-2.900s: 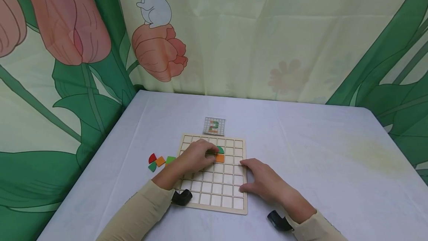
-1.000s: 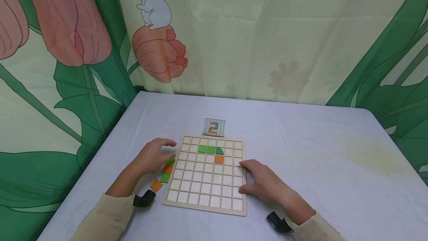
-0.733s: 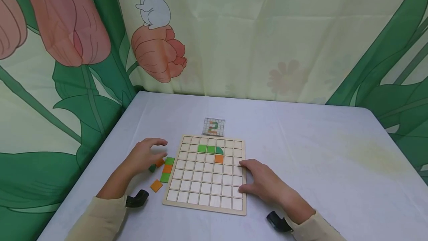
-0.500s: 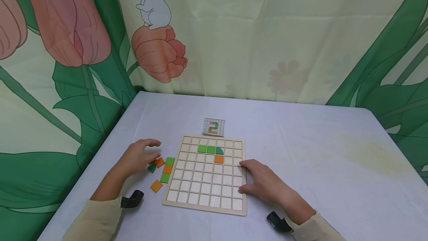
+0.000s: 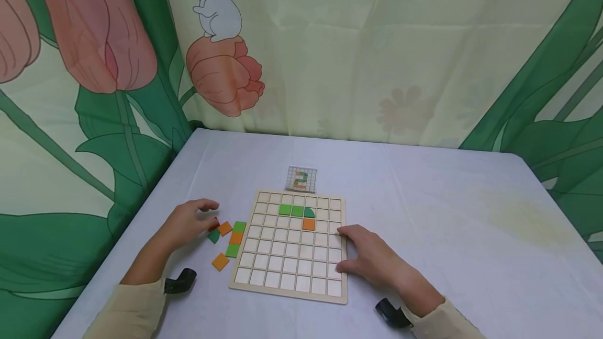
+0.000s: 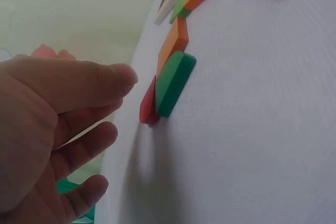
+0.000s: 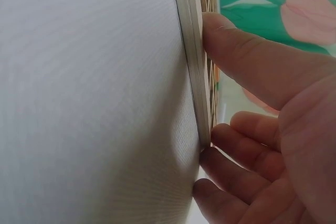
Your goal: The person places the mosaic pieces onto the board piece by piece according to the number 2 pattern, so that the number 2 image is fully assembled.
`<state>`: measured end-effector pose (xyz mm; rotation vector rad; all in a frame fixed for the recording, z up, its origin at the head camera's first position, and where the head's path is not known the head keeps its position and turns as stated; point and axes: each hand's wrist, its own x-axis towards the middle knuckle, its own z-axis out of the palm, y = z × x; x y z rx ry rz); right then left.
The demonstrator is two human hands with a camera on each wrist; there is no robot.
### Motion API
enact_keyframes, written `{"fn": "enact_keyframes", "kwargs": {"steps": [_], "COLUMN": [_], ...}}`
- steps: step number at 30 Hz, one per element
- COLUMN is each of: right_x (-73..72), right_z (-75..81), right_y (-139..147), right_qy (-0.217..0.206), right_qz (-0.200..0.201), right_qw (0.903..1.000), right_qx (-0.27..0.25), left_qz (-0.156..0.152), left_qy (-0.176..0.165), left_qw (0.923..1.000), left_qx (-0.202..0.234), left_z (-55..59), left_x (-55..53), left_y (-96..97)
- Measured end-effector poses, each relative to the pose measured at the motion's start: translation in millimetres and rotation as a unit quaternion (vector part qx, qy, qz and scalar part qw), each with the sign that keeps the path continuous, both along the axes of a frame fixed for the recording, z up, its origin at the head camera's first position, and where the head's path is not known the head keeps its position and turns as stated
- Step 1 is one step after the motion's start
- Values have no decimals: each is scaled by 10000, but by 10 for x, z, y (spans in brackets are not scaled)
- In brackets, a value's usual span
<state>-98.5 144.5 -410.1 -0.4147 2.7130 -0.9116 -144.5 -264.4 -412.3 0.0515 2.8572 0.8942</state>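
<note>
My left hand (image 5: 186, 224) hovers just left of the loose pieces, thumb and fingers apart with nothing between them. Closest to it are a red quarter-circle piece (image 6: 149, 104) and a dark green quarter-circle piece (image 6: 175, 83), with an orange square (image 5: 225, 228) beside them. Along its right edge, the wooden grid board (image 5: 288, 293) is touched by the thumb and fingertips of my right hand (image 5: 372, 252). Set in the board are two light green squares (image 5: 291, 210), a dark green quarter-circle (image 5: 309, 212) and, below that, an orange square (image 5: 308, 224).
Against the board's left edge lie two light green squares (image 5: 233, 250) with an orange one (image 5: 236, 238) between. Another orange square (image 5: 220, 261) lies nearer the front. Behind the board is a small pattern card (image 5: 301, 179) showing a figure 2. A printed curtain (image 5: 330, 67) hangs behind the white table (image 5: 447, 198).
My left hand has gone from over the board to its left, past the loose pieces, uncovering the light green squares in the grid. The right hand stays at the board's edge.
</note>
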Motion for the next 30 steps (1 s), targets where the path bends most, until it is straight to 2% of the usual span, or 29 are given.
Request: {"fn": "enact_keyframes", "kwargs": {"steps": [9,21,30], "right_x": [7,14,12], "right_z": [-5,1,9], "right_y": [-2,3,10], "right_qy": [-95,-9,39], "right_qz": [-32,-2,35], "right_qw": [9999,10000,10000], "right_qx": [-29,-31,-25], "left_qz": [-105,-170,-480], "left_qy": [-176,-259,-189], "left_qw": [9998,9995,9987], "left_qx": [72,81,-42], "left_z": [-72,-75,-28], "left_x": [17,37,39], "left_y": [-39,-44,-83]}}
